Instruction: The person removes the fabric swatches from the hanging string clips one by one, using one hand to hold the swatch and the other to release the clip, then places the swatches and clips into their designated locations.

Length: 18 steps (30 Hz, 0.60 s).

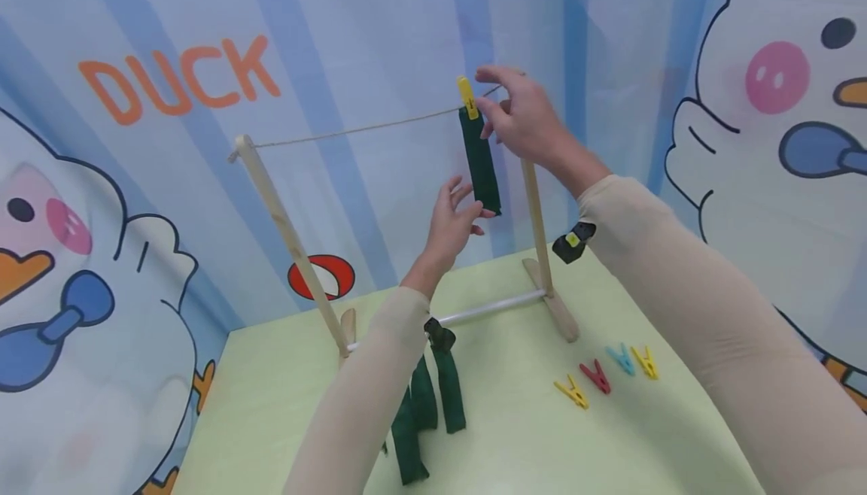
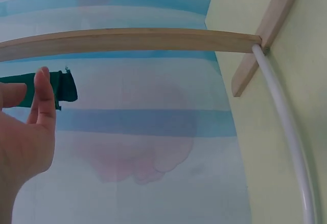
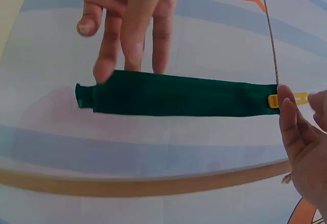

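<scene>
A dark green cloth strip (image 1: 479, 160) hangs from a string (image 1: 366, 129), fastened at its top by a yellow clothespin (image 1: 467, 98). My right hand (image 1: 524, 115) is beside the clothespin, thumb and index finger spread apart, fingertips right at the strip's top edge. My left hand (image 1: 452, 220) is at the strip's lower end, fingers mostly straight. In the right wrist view one left fingertip (image 3: 104, 73) overlaps the edge of the strip (image 3: 179, 96), and other fingers pass behind it. From the left wrist, the thumb and fingers overlap the strip (image 2: 66, 86).
The string runs between two wooden posts (image 1: 287, 232), joined low by a white rod (image 1: 494, 305). More green strips (image 1: 423, 397) lie on the pale green table (image 1: 515, 435), partly behind my left forearm. Yellow, red and blue clothespins (image 1: 596, 376) lie at right. A printed curtain (image 1: 379, 28) stands behind.
</scene>
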Available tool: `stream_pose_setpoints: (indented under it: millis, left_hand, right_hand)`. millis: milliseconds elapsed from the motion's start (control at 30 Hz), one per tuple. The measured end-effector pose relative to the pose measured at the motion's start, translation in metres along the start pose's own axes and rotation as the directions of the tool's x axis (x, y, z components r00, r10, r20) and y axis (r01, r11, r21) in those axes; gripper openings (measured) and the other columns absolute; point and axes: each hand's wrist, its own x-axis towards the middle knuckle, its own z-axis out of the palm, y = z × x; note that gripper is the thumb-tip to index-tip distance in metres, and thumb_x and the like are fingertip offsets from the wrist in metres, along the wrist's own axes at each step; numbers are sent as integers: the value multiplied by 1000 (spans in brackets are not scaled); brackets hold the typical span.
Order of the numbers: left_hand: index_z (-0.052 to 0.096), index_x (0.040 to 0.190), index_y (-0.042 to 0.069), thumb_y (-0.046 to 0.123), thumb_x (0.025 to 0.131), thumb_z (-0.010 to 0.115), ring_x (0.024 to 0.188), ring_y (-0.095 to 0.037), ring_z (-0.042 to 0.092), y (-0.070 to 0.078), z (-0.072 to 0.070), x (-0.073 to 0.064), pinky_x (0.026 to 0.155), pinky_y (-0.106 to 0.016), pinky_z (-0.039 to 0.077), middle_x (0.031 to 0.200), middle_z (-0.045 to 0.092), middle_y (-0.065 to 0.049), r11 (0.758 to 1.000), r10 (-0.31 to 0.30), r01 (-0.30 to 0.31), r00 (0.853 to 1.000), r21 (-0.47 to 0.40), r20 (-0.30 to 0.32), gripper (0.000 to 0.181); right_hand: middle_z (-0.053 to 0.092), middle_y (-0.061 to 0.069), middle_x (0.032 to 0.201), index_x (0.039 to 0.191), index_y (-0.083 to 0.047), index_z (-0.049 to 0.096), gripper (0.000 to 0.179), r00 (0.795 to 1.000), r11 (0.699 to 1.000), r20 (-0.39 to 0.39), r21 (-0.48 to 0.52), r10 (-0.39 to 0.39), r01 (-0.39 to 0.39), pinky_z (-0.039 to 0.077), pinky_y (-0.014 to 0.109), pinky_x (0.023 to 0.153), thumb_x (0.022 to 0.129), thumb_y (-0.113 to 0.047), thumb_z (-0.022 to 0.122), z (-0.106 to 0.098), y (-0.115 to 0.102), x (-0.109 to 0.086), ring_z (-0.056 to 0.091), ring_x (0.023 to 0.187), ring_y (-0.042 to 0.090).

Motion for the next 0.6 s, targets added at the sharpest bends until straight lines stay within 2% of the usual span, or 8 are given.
stream_pose_setpoints:
  millis: [133,233,367,467,600]
  left_hand:
    - [22,157,10,6,102,55,93,-19,72,4,1,2,64,-25,54,154,42,-10,999,8,-7,1000,-33,26,64]
    - [24,156,12,6,103,54,97,-22,72,5,3,2,75,-33,58,150,47,-11,999,6,-5,999,-43,41,62]
    - [25,156,13,7,103,54,106,-26,69,5,4,2,91,-45,54,145,52,-14,998,-12,15,999,-55,46,60]
    - [26,155,10,6,103,54,112,-27,67,3,5,4,91,-42,54,140,55,-17,998,-10,13,999,-67,45,60]
    - [35,150,6,4,103,53,116,-29,64,3,8,5,92,-40,54,134,60,-19,997,13,-10,999,-75,45,51]
  right_hand:
    - [45,4,152,155,-9,33,49,1000,997,4,71,29,-29,53,27,68,107,-14,44,11,0,6,63,71,21]
    - [43,4,153,157,-10,29,50,998,991,14,124,54,-55,52,28,65,108,-14,41,16,0,9,62,69,22]
    - [40,6,155,158,-9,26,51,995,981,49,173,83,-90,51,28,63,109,-15,38,18,-1,12,61,70,25]
    - [38,7,156,158,-10,25,51,991,975,68,183,112,-123,50,28,61,109,-16,38,18,-1,14,62,70,27]
    - [40,10,155,157,-10,27,51,988,969,63,193,143,-152,51,29,66,109,-18,39,15,1,15,61,71,26]
